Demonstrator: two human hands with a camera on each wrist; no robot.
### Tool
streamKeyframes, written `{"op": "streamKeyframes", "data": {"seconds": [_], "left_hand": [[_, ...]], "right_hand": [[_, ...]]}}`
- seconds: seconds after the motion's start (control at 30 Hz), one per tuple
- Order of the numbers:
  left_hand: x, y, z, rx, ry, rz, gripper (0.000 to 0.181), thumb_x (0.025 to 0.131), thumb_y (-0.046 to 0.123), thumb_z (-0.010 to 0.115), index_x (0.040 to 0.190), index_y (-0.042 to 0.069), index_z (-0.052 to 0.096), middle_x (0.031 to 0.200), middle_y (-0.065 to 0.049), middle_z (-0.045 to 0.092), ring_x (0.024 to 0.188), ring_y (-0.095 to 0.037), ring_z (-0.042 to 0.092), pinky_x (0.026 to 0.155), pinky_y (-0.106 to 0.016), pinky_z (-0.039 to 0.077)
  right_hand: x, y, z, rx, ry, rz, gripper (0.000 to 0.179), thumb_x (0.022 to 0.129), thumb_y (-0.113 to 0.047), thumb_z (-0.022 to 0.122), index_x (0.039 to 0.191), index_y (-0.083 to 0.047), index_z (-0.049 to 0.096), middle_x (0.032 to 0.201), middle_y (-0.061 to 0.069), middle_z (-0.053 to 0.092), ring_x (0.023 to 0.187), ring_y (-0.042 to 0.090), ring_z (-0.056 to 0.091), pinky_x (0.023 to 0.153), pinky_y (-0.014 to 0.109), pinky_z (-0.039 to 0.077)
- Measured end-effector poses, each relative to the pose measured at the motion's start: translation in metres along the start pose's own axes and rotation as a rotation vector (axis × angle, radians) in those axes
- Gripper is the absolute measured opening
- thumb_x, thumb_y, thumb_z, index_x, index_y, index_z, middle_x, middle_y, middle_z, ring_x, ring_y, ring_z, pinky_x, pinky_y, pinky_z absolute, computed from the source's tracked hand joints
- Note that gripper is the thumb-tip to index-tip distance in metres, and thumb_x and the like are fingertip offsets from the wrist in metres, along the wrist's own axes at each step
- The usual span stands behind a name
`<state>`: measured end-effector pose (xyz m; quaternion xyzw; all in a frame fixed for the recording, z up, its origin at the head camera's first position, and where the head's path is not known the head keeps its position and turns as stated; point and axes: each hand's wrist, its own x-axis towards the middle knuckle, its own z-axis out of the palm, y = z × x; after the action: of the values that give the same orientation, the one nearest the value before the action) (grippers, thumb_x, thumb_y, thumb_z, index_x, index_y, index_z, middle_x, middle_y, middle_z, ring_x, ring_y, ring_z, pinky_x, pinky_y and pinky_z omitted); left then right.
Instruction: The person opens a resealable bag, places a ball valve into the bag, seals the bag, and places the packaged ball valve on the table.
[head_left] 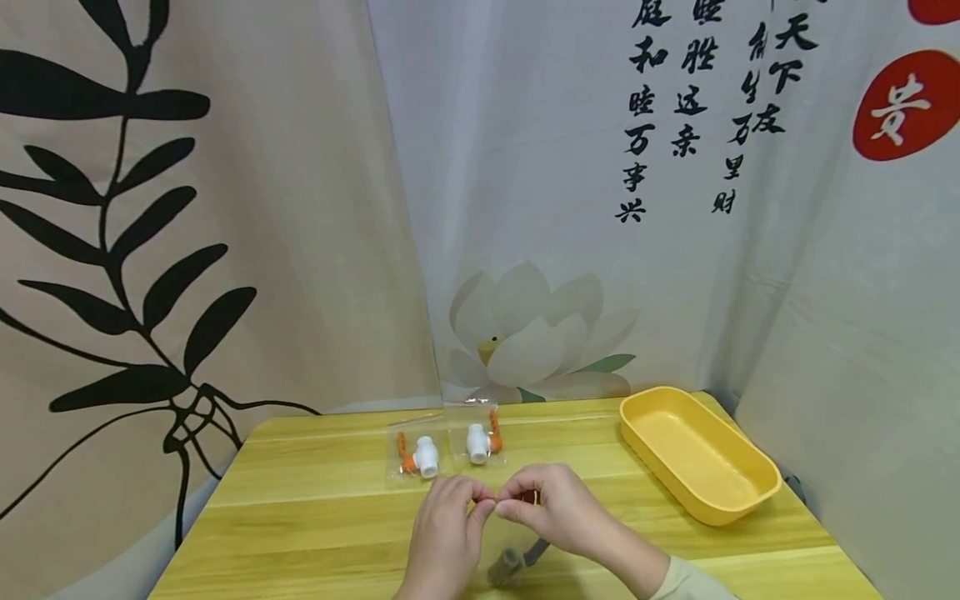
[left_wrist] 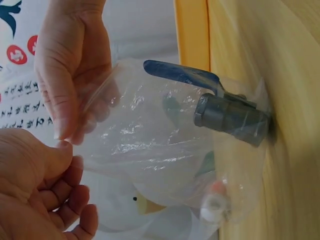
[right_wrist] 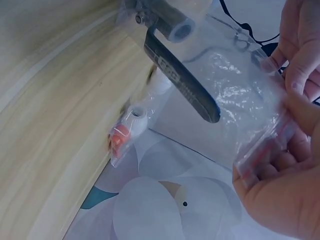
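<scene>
A clear zip bag (left_wrist: 135, 125) hangs between my hands with a grey ball valve (left_wrist: 230, 117) at its bottom. The valve has a long dark blue-grey lever (right_wrist: 182, 77). My left hand (head_left: 447, 529) pinches the bag's top edge between thumb and forefinger. Close beside it, my right hand (head_left: 558, 510) pinches the same edge, the fingertips of both hands nearly meeting. A red seal strip (right_wrist: 262, 152) shows near the right hand in the right wrist view. In the head view the valve (head_left: 506, 567) appears below the hands, low over the table.
Behind my hands, two small clear bags lie on the wooden table (head_left: 315, 500), each with a white valve (head_left: 426, 458) with an orange handle. A yellow tray (head_left: 697, 454) stands at the right. A printed curtain (head_left: 300, 208) hangs behind the table.
</scene>
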<state>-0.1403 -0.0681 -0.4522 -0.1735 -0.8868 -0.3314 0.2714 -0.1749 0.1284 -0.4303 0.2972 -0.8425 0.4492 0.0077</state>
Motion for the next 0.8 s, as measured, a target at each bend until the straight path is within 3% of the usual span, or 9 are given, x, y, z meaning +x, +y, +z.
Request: {"op": "streamKeyframes", "data": {"seconds": [0.2, 0.37, 0.47, 0.6, 0.8], "left_hand": [[0.0002, -0.0011, 0.0026, 0.021, 0.034, 0.019, 0.011, 0.094, 0.017, 0.078, 0.089, 0.02, 0.069, 0.092, 0.012, 0.069, 0.092, -0.01, 0.059, 0.076, -0.03, 0.051], [-0.0014, 0.0001, 0.0005, -0.016, -0.042, -0.05, 0.007, 0.096, 0.025, 0.075, 0.094, 0.021, 0.071, 0.093, 0.014, 0.069, 0.092, -0.009, 0.058, 0.074, -0.027, 0.049], [-0.0018, 0.0008, -0.0015, -0.04, -0.071, -0.069, 0.006, 0.096, 0.026, 0.076, 0.096, 0.02, 0.073, 0.094, 0.014, 0.07, 0.093, -0.01, 0.059, 0.073, -0.026, 0.049], [-0.0016, -0.0003, -0.0004, -0.05, -0.027, -0.064, 0.005, 0.095, 0.02, 0.079, 0.094, 0.02, 0.074, 0.093, 0.013, 0.071, 0.092, -0.009, 0.06, 0.072, -0.025, 0.052], [-0.0018, -0.0027, -0.0002, -0.034, 0.021, -0.059, 0.012, 0.094, 0.012, 0.08, 0.091, 0.021, 0.072, 0.093, 0.014, 0.07, 0.092, -0.009, 0.062, 0.072, -0.027, 0.053]], "right_hand": [[-0.0004, -0.0013, -0.0019, 0.026, -0.034, 0.035, 0.013, 0.102, -0.029, 0.075, 0.098, -0.019, 0.082, 0.087, -0.009, 0.076, 0.067, -0.003, 0.054, 0.058, 0.018, 0.05], [-0.0012, -0.0019, -0.0023, 0.022, -0.049, 0.049, 0.011, 0.102, -0.025, 0.075, 0.096, -0.018, 0.081, 0.083, -0.011, 0.073, 0.065, -0.003, 0.052, 0.057, 0.016, 0.047], [-0.002, -0.0027, -0.0007, 0.012, -0.024, 0.014, 0.012, 0.101, -0.023, 0.075, 0.094, -0.015, 0.08, 0.083, -0.009, 0.073, 0.067, -0.004, 0.052, 0.058, 0.016, 0.048], [-0.0022, -0.0032, 0.0027, 0.0, 0.024, -0.035, 0.012, 0.1, -0.024, 0.077, 0.094, -0.013, 0.081, 0.088, -0.005, 0.076, 0.071, -0.005, 0.055, 0.061, 0.018, 0.053], [-0.0026, -0.0001, -0.0001, 0.032, -0.019, 0.039, 0.008, 0.098, -0.022, 0.079, 0.093, -0.016, 0.08, 0.086, -0.006, 0.075, 0.07, -0.003, 0.055, 0.061, 0.018, 0.051]]}}
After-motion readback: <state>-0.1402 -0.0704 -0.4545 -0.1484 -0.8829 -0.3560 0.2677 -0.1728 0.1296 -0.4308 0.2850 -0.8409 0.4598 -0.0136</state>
